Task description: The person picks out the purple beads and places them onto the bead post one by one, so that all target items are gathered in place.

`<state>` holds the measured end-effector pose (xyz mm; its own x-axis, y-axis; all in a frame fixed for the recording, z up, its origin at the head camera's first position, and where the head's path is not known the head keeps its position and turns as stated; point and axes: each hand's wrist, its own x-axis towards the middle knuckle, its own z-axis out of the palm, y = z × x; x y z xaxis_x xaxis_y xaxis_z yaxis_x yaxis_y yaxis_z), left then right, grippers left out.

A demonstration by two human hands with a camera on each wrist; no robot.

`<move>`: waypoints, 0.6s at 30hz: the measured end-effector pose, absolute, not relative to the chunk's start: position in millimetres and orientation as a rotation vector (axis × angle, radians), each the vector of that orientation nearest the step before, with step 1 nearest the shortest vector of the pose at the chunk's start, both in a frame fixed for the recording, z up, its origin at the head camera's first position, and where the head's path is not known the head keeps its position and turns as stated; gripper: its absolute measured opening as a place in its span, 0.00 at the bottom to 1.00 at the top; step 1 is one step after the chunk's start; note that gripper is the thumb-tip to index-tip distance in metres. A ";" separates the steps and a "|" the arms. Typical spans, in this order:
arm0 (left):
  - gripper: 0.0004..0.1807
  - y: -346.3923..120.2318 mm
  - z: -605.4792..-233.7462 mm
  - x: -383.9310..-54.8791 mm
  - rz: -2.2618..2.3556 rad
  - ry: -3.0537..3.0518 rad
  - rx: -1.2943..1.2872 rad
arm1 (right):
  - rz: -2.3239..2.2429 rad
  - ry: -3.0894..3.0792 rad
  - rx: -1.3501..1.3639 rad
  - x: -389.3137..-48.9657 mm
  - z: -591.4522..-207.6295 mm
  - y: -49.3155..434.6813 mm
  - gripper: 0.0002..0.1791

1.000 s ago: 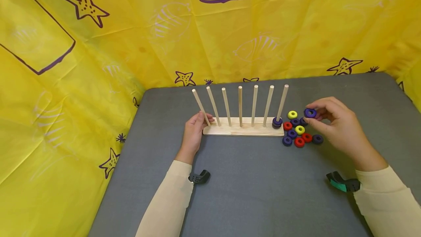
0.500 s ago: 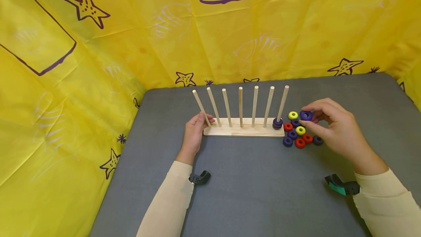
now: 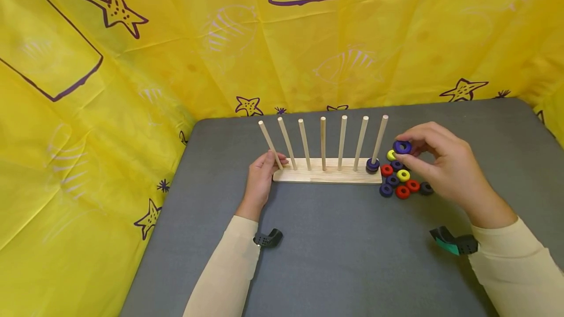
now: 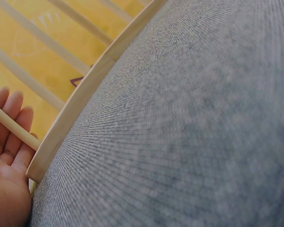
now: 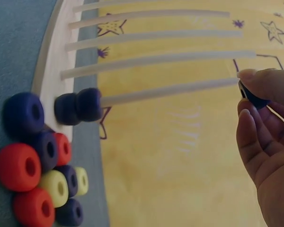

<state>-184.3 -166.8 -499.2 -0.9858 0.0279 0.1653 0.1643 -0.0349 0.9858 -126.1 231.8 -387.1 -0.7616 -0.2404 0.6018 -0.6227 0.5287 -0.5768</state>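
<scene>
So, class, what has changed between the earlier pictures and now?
The right hand, already holding a blue ring, has carried it leftward and slightly up in the head view, nearer the rightmost peg. No grip changed. The left hand and the peg's two blue rings stayed put.

Right grip (image 3: 449,168) pinches, raised; left grip (image 3: 260,177) lies low, relaxed.

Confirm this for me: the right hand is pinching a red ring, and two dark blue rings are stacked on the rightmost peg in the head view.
Wrong on the colour: the head view shows the right hand pinching a dark blue ring. Two dark blue rings are indeed stacked on the rightmost peg.
</scene>
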 end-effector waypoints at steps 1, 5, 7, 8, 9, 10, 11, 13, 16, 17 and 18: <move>0.27 -166.8 -499.3 -184.5 -2.184 -2.112 -0.214 | 1.133 -2.315 0.711 -126.6 -385.4 230.7 0.31; 0.27 -166.9 -500.0 -185.2 -2.189 -2.112 -0.217 | 1.131 -2.294 0.731 -127.6 -378.4 226.3 0.30; 0.27 -166.7 -500.0 -185.4 -2.192 -2.111 -0.216 | 1.125 -2.286 0.732 -128.2 -375.2 223.8 0.29; 0.27 -166.7 -500.0 -185.4 -2.193 -2.110 -0.214 | 1.117 -2.286 0.732 -128.5 -373.5 222.6 0.29; 0.27 -166.7 -500.0 -185.5 -2.195 -2.109 -0.211 | 1.109 -2.285 0.732 -128.9 -371.9 221.5 0.29; 0.27 -166.8 -499.9 -185.5 -2.195 -2.108 -0.209 | 1.102 -2.283 0.734 -129.4 -370.2 220.4 0.28; 0.27 -166.8 -499.7 -185.4 -2.196 -2.107 -0.208 | 1.094 -2.281 0.737 -129.9 -368.7 219.5 0.28; 0.27 -166.7 -499.5 -185.2 -2.199 -2.103 -0.209 | 1.092 -2.260 0.752 -131.8 -366.5 217.8 0.29; 0.27 -166.4 -498.9 -184.8 -2.203 -2.097 -0.210 | 1.101 -2.220 0.775 -135.0 -364.5 216.4 0.30; 0.27 -166.2 -498.7 -184.6 -2.203 -2.095 -0.212 | 1.105 -2.210 0.787 -136.0 -363.8 216.5 0.28; 0.27 -166.0 -498.4 -184.4 -2.205 -2.093 -0.212 | 1.110 -2.202 0.798 -136.9 -362.9 216.6 0.26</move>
